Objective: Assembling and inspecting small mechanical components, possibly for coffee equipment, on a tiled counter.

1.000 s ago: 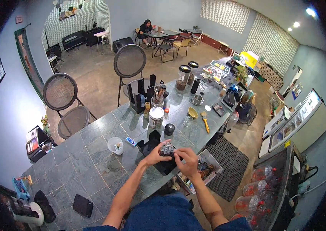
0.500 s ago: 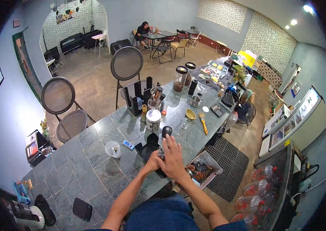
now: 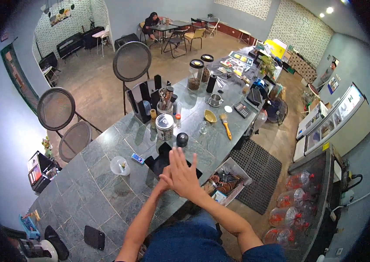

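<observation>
Over a dark mat (image 3: 158,165) at the counter's near edge, my two hands are together. My right hand (image 3: 185,177) is open, its fingers stretched out and its palm against or just above the left hand. My left hand (image 3: 162,183) is curled behind it; whatever it grips is hidden under the right palm. Just beyond the fingers stands a small black round-topped object (image 3: 182,139). A white-lidded canister (image 3: 165,126) is behind that. To the left are a small blue-and-white packet (image 3: 138,159) and a translucent white cup (image 3: 120,166).
Across the tiled counter (image 3: 106,192) stand a black organizer (image 3: 139,107), glass jars (image 3: 195,76), a metal cup (image 3: 215,100), a golden scoop-shaped dish (image 3: 210,116), a brush (image 3: 226,126) and a calculator (image 3: 242,110). A crate (image 3: 230,179) is below the right edge. A person sits far back.
My right hand has come down and left over the left hand, covering the metallic thing that showed in its grip. The view has shifted slightly. A person now shows at the far right doorway.
</observation>
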Demonstrator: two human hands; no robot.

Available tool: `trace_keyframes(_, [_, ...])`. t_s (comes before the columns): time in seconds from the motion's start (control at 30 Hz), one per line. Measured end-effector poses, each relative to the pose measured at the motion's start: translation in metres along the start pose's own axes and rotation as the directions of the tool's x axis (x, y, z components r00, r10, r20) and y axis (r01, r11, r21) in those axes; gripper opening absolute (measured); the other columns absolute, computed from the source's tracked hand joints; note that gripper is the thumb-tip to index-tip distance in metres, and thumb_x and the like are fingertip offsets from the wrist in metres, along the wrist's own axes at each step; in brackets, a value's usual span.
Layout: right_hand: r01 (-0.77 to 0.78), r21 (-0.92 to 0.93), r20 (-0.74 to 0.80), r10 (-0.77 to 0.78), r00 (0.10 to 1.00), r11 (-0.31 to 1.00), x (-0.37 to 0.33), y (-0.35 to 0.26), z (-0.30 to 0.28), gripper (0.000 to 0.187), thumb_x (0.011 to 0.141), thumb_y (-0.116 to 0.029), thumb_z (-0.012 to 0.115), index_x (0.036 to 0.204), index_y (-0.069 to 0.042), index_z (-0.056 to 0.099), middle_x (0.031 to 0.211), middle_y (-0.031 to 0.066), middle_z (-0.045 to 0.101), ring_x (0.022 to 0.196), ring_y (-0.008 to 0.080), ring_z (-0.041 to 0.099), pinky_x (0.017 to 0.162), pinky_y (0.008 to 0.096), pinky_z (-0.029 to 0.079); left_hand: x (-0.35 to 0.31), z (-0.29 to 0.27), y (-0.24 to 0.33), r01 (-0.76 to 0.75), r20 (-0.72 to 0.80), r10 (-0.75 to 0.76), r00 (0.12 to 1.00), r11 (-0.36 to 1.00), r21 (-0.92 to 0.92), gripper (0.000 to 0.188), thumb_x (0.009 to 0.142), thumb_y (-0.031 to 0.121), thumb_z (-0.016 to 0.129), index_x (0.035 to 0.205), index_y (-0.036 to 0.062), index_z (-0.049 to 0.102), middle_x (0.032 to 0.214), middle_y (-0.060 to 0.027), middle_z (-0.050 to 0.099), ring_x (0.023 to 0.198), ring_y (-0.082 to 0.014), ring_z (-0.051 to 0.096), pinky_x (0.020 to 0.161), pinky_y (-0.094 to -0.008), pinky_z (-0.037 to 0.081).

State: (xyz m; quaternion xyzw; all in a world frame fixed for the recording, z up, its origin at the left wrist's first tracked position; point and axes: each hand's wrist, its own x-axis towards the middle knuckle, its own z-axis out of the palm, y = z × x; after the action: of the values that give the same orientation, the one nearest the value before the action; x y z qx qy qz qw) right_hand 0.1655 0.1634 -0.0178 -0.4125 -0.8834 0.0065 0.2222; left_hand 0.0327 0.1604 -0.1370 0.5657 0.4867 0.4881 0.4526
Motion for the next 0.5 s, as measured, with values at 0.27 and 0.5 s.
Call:
trace_keyframes(0.27, [-0.027,0.516,-0.322,0.223,0.920,0.856,-0.039,0.049,-0.017,0.042,0.099,-0.017,0.070,0.137,-0.002,0.060,0.135,0.0185,0.065,0.128,0.0367,0.061,0.118,0.0568,0.036,0.013,0.005,0.012,-0.058,-0.011,0.059,0.998,0.993,0.102,0.020,0.085,0.011,0.080,0.101,0.0026,0.071,0.099,-0.0108,0.074,0.106,-0.0256,0.070,0.097,-0.0398,0.053])
trace_keyframes(0.5, [-0.786,0.536,0.088,0.905,0.415,0.309,-0.259,0.290,0.214,0.025,0.103,-0.018,0.065,0.117,0.002,0.069,0.082,0.0085,0.071,0.070,0.0158,0.066,0.066,0.0329,0.053,0.024,0.020,0.036,0.148,-0.041,-0.142,0.989,0.964,0.221,0.022,0.080,0.001,0.080,0.101,0.0036,0.072,0.109,-0.0113,0.074,0.123,-0.0280,0.068,0.098,-0.0373,0.053])
